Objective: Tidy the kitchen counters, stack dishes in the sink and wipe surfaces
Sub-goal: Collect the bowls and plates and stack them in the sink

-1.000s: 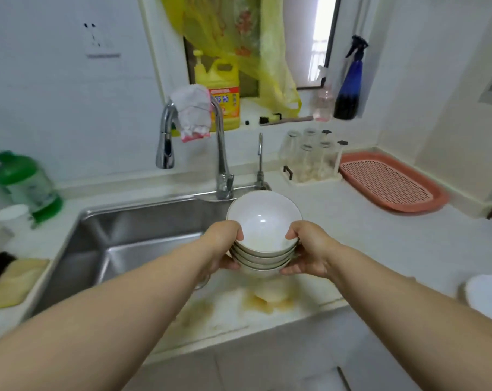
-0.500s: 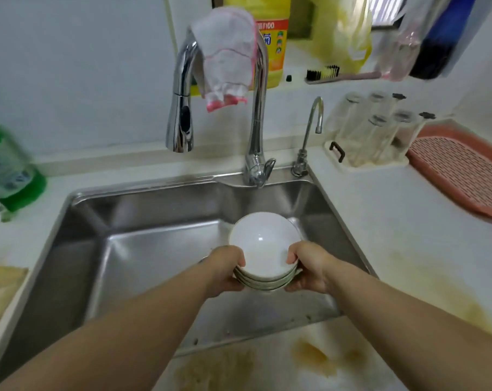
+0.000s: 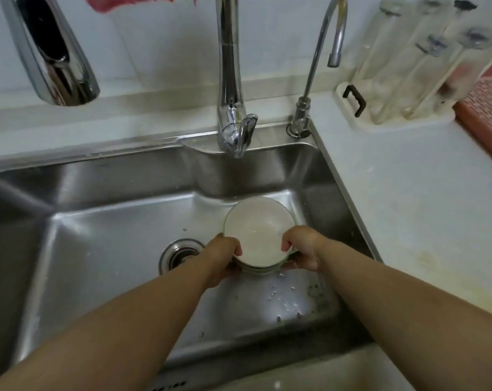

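Where hands (image 3: 225,256) clasp, bowls (image 3: 259,235) between

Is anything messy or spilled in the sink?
Yes. Small white bits, maybe rice, lie scattered on the sink floor just in front of the stack of bowls. The counter to the right has yellowish stains near the sink's edge. Nothing looks broken.

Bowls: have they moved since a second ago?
Yes. The bowls, held by both hands, went from above the counter edge down into the sink, right of the drain.
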A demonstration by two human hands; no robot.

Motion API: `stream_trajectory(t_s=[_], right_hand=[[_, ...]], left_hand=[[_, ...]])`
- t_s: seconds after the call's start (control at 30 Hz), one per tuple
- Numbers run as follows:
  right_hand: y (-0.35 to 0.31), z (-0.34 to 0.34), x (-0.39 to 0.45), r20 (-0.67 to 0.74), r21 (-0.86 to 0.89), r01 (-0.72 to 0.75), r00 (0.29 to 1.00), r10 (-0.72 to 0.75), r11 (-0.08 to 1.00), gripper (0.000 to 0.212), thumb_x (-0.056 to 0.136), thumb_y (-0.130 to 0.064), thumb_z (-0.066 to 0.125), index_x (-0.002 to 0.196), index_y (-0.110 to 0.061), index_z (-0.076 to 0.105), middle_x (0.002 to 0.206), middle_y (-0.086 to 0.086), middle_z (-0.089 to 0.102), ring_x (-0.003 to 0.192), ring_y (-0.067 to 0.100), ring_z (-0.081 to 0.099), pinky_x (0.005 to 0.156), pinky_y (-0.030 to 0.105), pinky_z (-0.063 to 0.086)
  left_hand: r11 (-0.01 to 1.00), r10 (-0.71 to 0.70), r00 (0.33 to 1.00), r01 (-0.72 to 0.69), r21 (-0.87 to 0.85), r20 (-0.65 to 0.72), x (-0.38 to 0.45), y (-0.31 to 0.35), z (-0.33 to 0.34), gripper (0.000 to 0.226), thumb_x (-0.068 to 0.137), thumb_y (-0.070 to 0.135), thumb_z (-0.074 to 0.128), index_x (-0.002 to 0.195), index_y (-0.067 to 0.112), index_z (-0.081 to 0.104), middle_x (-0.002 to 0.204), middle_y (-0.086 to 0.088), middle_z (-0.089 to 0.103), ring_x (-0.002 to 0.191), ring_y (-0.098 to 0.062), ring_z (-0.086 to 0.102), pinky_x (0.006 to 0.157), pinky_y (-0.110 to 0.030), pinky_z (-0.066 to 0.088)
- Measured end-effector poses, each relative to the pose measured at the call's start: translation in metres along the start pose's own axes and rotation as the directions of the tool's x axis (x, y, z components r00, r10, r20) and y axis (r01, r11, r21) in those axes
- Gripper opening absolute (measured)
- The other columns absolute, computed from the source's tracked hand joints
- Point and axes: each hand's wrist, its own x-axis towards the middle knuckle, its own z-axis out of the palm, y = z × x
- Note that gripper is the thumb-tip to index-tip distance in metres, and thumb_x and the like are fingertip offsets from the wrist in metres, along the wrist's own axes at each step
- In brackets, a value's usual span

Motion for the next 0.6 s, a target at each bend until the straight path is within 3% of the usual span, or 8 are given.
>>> stream_trajectory(t_s=[0.13,0.23,0.37,0.43,0.5,0.6], right_hand=[[-0.008,-0.007,0.013,-0.008,-0.012,0.008,1.0,-0.008,1.0,0.029,0.083,0.012,0.035,0.107,-0.003,0.042,0.092,0.019,0.047,0.082,0.035,0.05,0.098,0.053,0.045],[-0.011,-0.012,0.019,-0.02,-0.014,0.008,1.0,-0.008,1.0,0.029,0.083,0.013,0.035,0.107,-0.001,0.042,0.09,0.018,0.046,0.078,0.033,0.049,0.095,0.05,0.048],[-0.011,-0.012,0.022,-0.04,-0.014,0.004,0.999,-0.005,1.0,0.032,0.083,0.012,0.037,0.111,-0.002,0.042,0.101,0.018,0.047,0.092,0.034,0.048,0.089,0.046,0.049],[-0.011,-0.013,0.02,-0.054,-0.02,-0.001,0.999,0.0,1.0,0.029,0.084,0.007,0.041,0.111,-0.003,0.044,0.097,0.017,0.048,0.092,0.033,0.049,0.086,0.043,0.05],[-0.011,-0.015,0.015,-0.06,-0.024,0.011,0.998,-0.012,1.0,0.026,0.084,0.001,0.046,0.11,-0.004,0.046,0.09,0.014,0.046,0.082,0.028,0.049,0.077,0.039,0.05],[-0.016,-0.019,-0.007,-0.104,-0.019,0.064,0.992,-0.066,0.998,0.017,0.086,-0.003,0.05,0.102,-0.004,0.047,0.084,0.01,0.037,0.075,0.016,0.044,0.077,0.033,0.044]], left_hand=[[1.0,0.019,1.0,-0.019,-0.015,-0.008,0.009,0.003,0.008,0.039,0.085,-0.003,0.042,0.119,0.015,0.039,0.103,-0.011,0.047,0.102,-0.034,0.049,0.09,-0.043,0.05],[0.999,0.009,1.0,-0.008,-0.044,0.005,0.008,0.006,0.015,0.041,0.085,-0.004,0.041,0.121,0.017,0.038,0.096,-0.008,0.046,0.096,-0.03,0.048,0.078,-0.034,0.05],[0.999,-0.019,1.0,0.019,0.038,0.015,0.008,0.007,0.013,0.052,0.086,0.0,0.046,0.135,0.016,0.036,0.098,-0.007,0.047,0.1,-0.03,0.048,0.092,-0.038,0.048],[0.994,-0.04,0.999,0.04,0.103,0.004,0.001,0.011,0.013,0.049,0.09,0.009,0.051,0.136,0.014,0.036,0.095,-0.006,0.047,0.103,-0.028,0.047,0.094,-0.037,0.045],[0.982,-0.04,0.999,0.046,0.184,-0.035,-0.008,0.016,0.014,0.052,0.093,0.019,0.054,0.14,0.011,0.032,0.108,-0.009,0.049,0.111,-0.029,0.046,0.096,-0.037,0.043],[0.913,0.131,0.971,-0.04,0.405,-0.198,-0.026,0.027,0.018,0.065,0.094,0.025,0.054,0.147,0.007,0.021,0.144,-0.017,0.036,0.128,-0.034,0.041,0.101,-0.039,0.04]])
